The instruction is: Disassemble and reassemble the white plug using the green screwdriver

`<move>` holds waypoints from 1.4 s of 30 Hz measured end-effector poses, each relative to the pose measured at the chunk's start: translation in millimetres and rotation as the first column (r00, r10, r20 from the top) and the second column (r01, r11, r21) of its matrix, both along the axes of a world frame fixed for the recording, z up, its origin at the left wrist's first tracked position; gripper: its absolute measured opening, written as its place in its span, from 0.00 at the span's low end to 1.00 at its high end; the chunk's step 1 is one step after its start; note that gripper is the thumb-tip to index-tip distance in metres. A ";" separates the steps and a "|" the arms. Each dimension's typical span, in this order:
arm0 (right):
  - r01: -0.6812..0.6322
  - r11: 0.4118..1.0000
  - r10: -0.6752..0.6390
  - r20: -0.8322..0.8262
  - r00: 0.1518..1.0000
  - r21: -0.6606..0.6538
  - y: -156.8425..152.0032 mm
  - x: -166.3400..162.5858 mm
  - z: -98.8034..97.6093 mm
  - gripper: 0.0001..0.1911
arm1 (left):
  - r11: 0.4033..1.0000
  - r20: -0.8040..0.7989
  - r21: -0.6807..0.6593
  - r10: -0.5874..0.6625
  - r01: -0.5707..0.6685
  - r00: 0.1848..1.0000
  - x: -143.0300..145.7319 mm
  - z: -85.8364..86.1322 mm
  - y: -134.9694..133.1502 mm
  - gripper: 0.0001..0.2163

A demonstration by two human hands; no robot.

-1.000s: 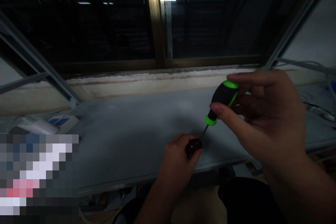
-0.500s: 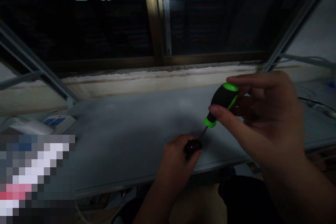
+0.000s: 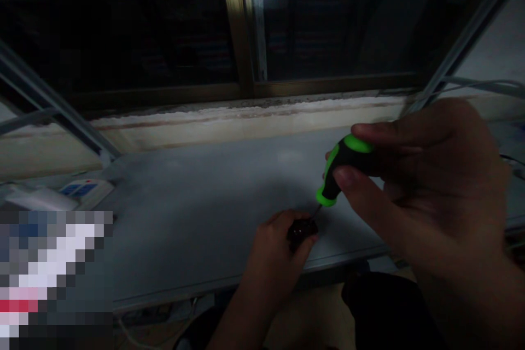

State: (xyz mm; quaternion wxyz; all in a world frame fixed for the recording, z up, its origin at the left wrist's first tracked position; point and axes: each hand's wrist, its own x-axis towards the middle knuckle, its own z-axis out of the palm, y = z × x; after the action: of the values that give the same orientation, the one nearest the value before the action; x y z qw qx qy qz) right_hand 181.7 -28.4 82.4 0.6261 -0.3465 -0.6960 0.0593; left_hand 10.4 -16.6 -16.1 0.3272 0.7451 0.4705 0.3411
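My left hand [image 3: 279,246] is closed around a small dark, shiny part [image 3: 301,231], held just over the table near its front edge. What kind of part it is, I cannot make out in the dim light. A screwdriver [image 3: 343,167] with a black and green handle is in my right hand [image 3: 430,186], thumb and fingers around the grip, one finger lying on its butt end. Its thin shaft slants down to the left and the tip meets the top of the dark part. The tip itself is hard to see.
The grey tabletop [image 3: 184,219] runs along a wall below a dark window [image 3: 164,27]. Slanting metal struts [image 3: 53,101] rise at both sides. A white and blue box [image 3: 88,191] lies at the left, beside a blurred-out patch. Cables lie at the right.
The screwdriver handle has turned, so its green stripe now shows on the left side. My right hand has shifted slightly rightward; the left hand stays around the dark part.
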 end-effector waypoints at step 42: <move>-0.697 0.713 0.554 -0.670 0.495 0.075 53.1 -23.7 -7.2 0.12 | 0.999 0.029 -0.036 -0.019 0.020 0.999 -1.4 -8.5 1.3 0.09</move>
State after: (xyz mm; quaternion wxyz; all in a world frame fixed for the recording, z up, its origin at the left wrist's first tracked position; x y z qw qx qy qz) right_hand 158.0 24.7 75.2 0.7211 -0.0879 -0.5006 0.4709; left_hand 9.1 -15.4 -24.6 0.3504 0.7388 0.4646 0.3400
